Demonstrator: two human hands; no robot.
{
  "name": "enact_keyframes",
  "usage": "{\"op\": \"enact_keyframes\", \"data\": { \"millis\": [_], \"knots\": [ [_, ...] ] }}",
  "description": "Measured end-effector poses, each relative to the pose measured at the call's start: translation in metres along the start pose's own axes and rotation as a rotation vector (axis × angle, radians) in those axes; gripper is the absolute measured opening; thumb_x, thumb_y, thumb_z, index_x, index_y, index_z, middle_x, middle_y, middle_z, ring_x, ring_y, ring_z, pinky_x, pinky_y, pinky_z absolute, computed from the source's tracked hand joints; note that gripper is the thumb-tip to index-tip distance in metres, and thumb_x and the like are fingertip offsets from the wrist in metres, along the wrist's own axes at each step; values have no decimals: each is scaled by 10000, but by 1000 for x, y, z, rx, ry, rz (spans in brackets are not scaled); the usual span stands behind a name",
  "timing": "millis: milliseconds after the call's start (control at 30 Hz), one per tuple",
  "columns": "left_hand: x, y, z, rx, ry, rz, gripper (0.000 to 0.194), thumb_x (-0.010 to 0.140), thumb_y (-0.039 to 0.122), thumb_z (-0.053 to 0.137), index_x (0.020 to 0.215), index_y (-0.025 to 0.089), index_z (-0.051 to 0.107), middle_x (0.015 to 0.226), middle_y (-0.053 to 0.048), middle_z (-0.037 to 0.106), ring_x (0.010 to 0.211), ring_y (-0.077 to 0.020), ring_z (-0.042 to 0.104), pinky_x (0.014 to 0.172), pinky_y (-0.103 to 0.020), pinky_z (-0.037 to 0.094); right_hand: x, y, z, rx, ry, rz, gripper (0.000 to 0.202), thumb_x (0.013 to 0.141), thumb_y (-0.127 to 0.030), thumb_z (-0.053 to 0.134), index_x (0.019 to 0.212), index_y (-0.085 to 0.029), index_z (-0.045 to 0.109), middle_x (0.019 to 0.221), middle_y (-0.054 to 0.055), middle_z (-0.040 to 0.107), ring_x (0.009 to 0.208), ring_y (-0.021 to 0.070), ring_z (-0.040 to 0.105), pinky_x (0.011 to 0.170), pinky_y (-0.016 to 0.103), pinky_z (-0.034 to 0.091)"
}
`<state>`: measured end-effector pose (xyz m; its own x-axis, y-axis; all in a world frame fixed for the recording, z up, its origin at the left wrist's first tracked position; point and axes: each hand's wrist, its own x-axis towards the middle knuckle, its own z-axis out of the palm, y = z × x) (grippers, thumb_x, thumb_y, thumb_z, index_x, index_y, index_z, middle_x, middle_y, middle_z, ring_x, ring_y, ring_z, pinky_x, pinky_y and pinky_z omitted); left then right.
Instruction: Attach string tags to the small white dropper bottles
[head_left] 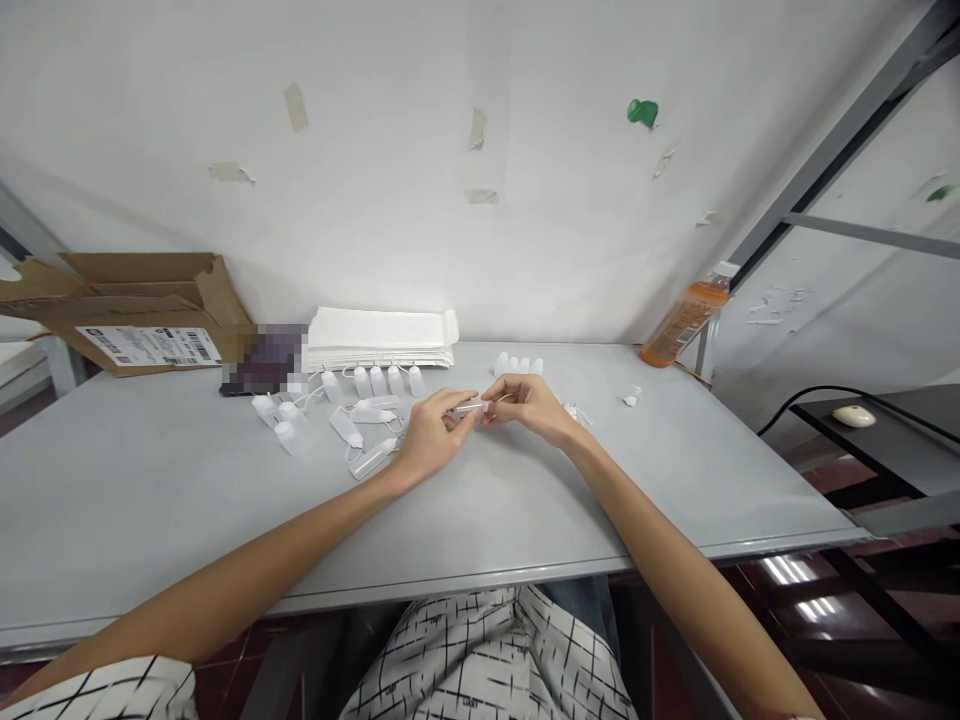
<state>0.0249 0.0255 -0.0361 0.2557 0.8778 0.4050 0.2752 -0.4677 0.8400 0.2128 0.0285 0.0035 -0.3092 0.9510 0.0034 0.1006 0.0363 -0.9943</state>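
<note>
Above the middle of the table, my left hand (pixel 431 437) grips a small clear plastic bottle (pixel 468 407) lying sideways between thumb and fingers. My right hand (pixel 531 408) pinches the bottle's right end, where a white cap seems to sit, largely covered by the fingertips. Left of my hands lie several small translucent bottles with looped cap straps, one of them a tipped bottle (pixel 373 458) near my left wrist. Behind them a row of upright capped bottles (pixel 377 381) stands. Beyond my right hand is another short row of bottles (pixel 517 366), with small white caps (pixel 576 414) partly hidden behind it.
A stack of white sheets or envelopes (pixel 381 338) rests against the wall. Farther left are an open cardboard box (pixel 150 315) and a blurred dark item (pixel 266 360). A bottle of orange drink (pixel 686 322) leans at the back right. One small white piece (pixel 631 397) lies right of my hands.
</note>
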Motion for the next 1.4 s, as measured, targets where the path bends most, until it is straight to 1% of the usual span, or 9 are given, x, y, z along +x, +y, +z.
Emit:
{"op": "enact_keyframes", "data": {
  "millis": [67,133,233,400,667,900,1067,1233,1400],
  "knots": [
    [2,-1,-1,-155,-122,-175,417,881,442,634,1116,113,738,697,-47,685,495,-107,573,478,-236,487,0,0,-1,-15,8,-15,141,683,-209,743,800,-142,700,673,27,712,707,182,716,762,357,604],
    [4,-3,-2,-289,-203,-275,467,859,474,661,1122,95,734,578,-11,634,437,-98,540,465,-238,466,0,0,-1,-25,9,-16,145,683,-224,754,794,-141,710,663,27,708,710,184,714,761,359,600],
    [6,-6,-4,-391,-197,-301,509,788,482,738,1093,75,741,569,-11,635,470,-109,564,485,-250,480,0,0,-2,-23,-11,-16,180,681,-257,775,806,-140,721,664,31,711,711,187,712,772,371,595],
    [5,-5,-6,-344,-169,-269,545,760,451,767,1147,69,731,560,4,621,491,-111,564,508,-263,496,-1,1,-2,1,-16,-25,198,672,-277,791,801,-142,726,658,26,706,704,188,710,777,378,594],
    [2,-8,-5,-184,-124,-116,392,824,395,701,1088,111,758,707,-12,606,509,-93,567,515,-255,500,-1,1,-2,28,-4,-36,215,654,-307,809,772,-151,719,652,18,695,691,192,707,766,382,597],
    [1,-10,-7,-120,-124,49,330,873,407,664,1046,149,774,786,-45,634,538,-94,566,532,-250,506,-3,-2,-1,84,-49,-5,215,641,-262,798,739,-173,629,653,10,695,671,179,702,777,373,582],
    [1,-10,-9,-31,-112,173,285,908,319,633,1099,153,765,865,-67,666,578,-94,591,565,-239,519,-3,-4,0,123,-39,13,304,614,-293,847,728,-179,589,667,-5,683,666,181,709,794,389,584],
    [2,-13,-11,103,-99,337,259,921,211,605,1126,155,752,908,-79,706,676,-112,624,578,-212,512,-1,0,-3,138,-53,47,280,615,-259,837,726,-171,595,712,13,706,695,193,728,817,383,570],
    [4,-14,-13,207,-83,511,239,922,166,600,1109,153,748,908,-74,710,739,-122,647,647,-225,527,0,4,-6,162,-75,68,279,596,-219,838,708,-172,588,729,12,708,698,200,735,776,349,551]
  ]
}}
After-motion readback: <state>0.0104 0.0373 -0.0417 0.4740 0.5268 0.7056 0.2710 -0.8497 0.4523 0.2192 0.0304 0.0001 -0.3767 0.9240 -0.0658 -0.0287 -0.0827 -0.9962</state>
